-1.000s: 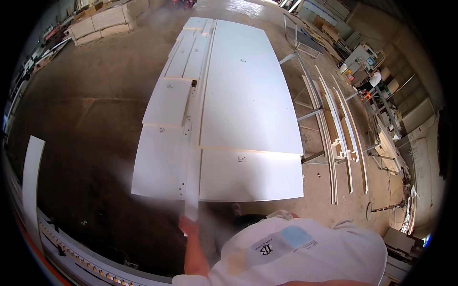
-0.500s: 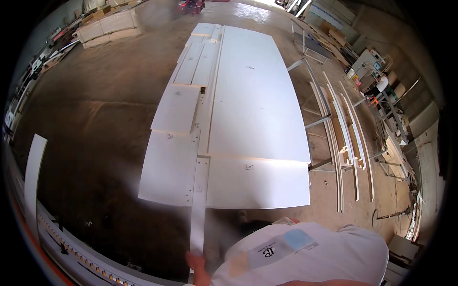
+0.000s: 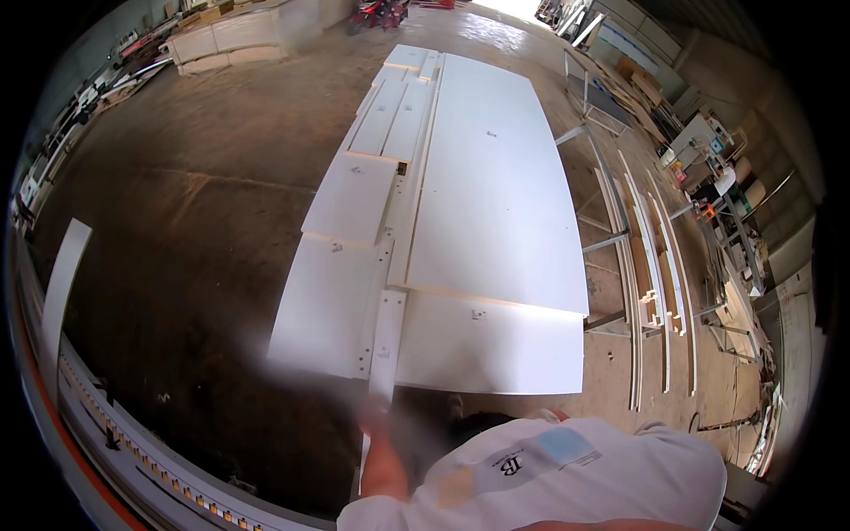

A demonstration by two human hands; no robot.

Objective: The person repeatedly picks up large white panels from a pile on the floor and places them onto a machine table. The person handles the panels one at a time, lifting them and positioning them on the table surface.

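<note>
My left hand (image 3: pixel 376 418) is closed on a narrow white board (image 3: pixel 385 345) with small drilled holes, though the fingers are slightly blurred. The narrow board overhangs the near edge of a stack of white panels, and its lower end shows beside my forearm. To its right lies a short white panel (image 3: pixel 489 350), with a large white panel (image 3: pixel 496 195) beyond. A wide white panel (image 3: pixel 323 305) lies on its left, with a smaller white panel (image 3: pixel 350 199) partly on top. My right hand is not in view.
Long narrow strips (image 3: pixel 651 265) rest on metal supports at the right. An upright white board (image 3: pixel 62 292) stands by a long machine or rail (image 3: pixel 168 478) at the left. Large stacked boards (image 3: pixel 221 44) stand far left. A person (image 3: pixel 722 181) is at the far right.
My left hand has moved forward along the narrow board, closer to the panel stack's near edge. The whole view has shifted slightly, placing the panels farther right.
</note>
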